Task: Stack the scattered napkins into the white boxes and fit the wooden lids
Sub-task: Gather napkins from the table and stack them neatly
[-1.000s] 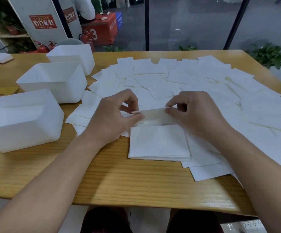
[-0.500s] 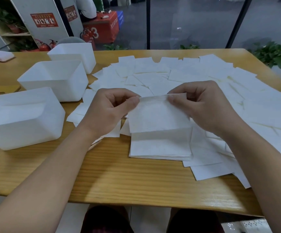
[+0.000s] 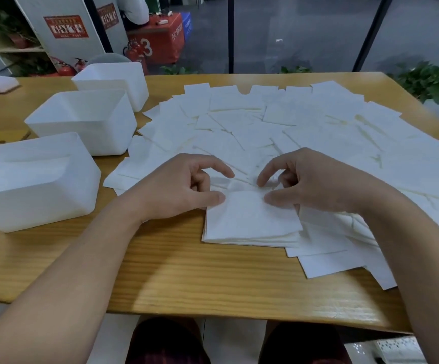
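A neat stack of napkins (image 3: 251, 219) sits near the front edge of the wooden table (image 3: 176, 279), a little right of its middle. Half a second ago both hands held one napkin lifted and stretched between them above this stack; now that napkin lies flat on top, and the hands have come down to the stack's far edge. The left hand (image 3: 179, 187) rests its thumb on the far left corner of the top napkin, with its index finger curled and raised clear of the paper. The right hand (image 3: 310, 182) has its thumb on the far right part of the same napkin, its index finger arched with the tip down on the loose sheets just behind. Neither hand pinches anything; the fingers are spread and the two hands are apart, with a gap between their fingertips.

The scattered napkins (image 3: 305, 122) spread in overlapping sheets from behind the stack to the far edge and out to the right edge, much as before. Three white boxes line the left side: the nearest box (image 3: 32, 182), the middle box (image 3: 82, 119) and the far box (image 3: 113, 80) toward the far left corner, all open-topped and where they stood earlier.
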`<state>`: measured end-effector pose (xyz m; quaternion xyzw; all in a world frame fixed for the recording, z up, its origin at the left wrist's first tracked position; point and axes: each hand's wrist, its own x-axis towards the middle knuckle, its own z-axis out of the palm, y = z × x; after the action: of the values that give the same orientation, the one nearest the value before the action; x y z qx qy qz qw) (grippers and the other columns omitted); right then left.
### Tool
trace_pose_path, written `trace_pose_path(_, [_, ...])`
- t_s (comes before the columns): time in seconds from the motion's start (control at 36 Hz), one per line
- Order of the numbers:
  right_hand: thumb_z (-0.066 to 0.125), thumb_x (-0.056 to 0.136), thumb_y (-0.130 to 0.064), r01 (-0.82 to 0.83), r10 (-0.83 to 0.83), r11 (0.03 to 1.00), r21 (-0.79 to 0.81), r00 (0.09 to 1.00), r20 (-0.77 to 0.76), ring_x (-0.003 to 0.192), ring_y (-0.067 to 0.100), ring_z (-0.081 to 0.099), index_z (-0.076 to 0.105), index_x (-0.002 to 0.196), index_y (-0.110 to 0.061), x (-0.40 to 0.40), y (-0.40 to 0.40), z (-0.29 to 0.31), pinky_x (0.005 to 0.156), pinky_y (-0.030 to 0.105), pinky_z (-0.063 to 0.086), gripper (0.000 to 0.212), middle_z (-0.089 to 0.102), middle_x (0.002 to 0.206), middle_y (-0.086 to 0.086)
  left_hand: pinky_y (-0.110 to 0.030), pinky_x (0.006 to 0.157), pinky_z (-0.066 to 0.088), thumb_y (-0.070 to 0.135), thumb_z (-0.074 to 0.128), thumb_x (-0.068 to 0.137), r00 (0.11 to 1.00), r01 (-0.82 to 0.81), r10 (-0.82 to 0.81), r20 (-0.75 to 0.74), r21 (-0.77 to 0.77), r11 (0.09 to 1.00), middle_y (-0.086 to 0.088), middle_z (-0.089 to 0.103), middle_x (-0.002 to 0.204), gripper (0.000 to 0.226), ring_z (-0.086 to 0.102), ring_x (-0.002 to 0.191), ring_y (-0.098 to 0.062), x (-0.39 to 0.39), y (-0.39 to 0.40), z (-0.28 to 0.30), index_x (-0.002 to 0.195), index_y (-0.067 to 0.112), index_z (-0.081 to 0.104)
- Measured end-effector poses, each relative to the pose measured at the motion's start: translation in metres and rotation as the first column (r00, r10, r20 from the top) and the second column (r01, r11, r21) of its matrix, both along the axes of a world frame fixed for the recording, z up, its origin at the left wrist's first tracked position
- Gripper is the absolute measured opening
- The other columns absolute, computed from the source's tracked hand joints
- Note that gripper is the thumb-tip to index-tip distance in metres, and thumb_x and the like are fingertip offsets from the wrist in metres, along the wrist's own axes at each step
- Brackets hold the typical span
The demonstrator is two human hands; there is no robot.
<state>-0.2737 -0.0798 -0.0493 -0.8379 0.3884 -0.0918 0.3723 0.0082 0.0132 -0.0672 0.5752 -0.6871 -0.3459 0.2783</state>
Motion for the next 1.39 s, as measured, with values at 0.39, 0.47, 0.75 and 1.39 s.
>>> trace_pose_path(0.39, [0.082,0.092,-0.045,0.142,-0.114,0.972,-0.188,0.981,0.155,0.054,0.006,0.046,0.075,0.082,-0.026,0.003,-0.003,-0.007,0.053,0.023,0.039,0.022,0.058,0.064,-0.005,-0.007,0.079,0.038,0.022,0.086,0.090,0.964,-0.117,0.179,0.196,-0.294,0.949,0.026,0.069,0.109,0.023,0.058,0.099,0.005,0.007,-0.005,-0.009,0.106,0.038,0.080])
trace_pose_path(0.47, [0.081,0.093,-0.043,0.091,-0.062,0.978,-0.188,0.986,0.153,0.055,0.005,0.048,0.076,0.083,-0.027,0.007,0.000,-0.011,0.053,0.019,0.039,0.020,0.060,0.065,-0.008,-0.009,0.086,0.039,0.022,0.084,0.091,0.950,-0.081,0.166,0.264,-0.306,0.949,0.026,0.071,0.113,0.024,0.058,0.117,-0.001,0.008,-0.008,-0.012,0.106,0.039,0.079])
trace_pose_path(0.75, [0.080,0.095,-0.040,0.043,-0.011,0.974,-0.223,0.989,0.146,0.061,0.004,0.055,0.077,0.085,-0.032,0.011,0.001,-0.018,0.055,0.015,0.041,0.013,0.065,0.070,-0.010,-0.028,0.094,0.050,0.024,0.071,0.102,0.920,-0.078,0.218,0.325,-0.394,0.916,0.022,0.073,0.104,0.009,0.059,0.112,-0.007,0.011,-0.014,-0.019,0.104,0.030,0.079])
trace_pose_path(1.39, [0.079,0.098,-0.027,0.198,-0.026,0.886,-0.419,0.924,0.382,0.070,0.013,0.060,0.082,0.091,-0.028,0.026,0.006,-0.028,0.065,0.019,0.041,0.008,0.067,0.082,-0.010,-0.039,0.101,0.047,-0.011,0.050,0.097,0.998,-0.058,0.063,-0.003,-0.438,0.897,0.007,0.073,0.125,0.056,0.059,0.128,-0.024,-0.006,0.000,-0.003,0.135,0.026,0.068])
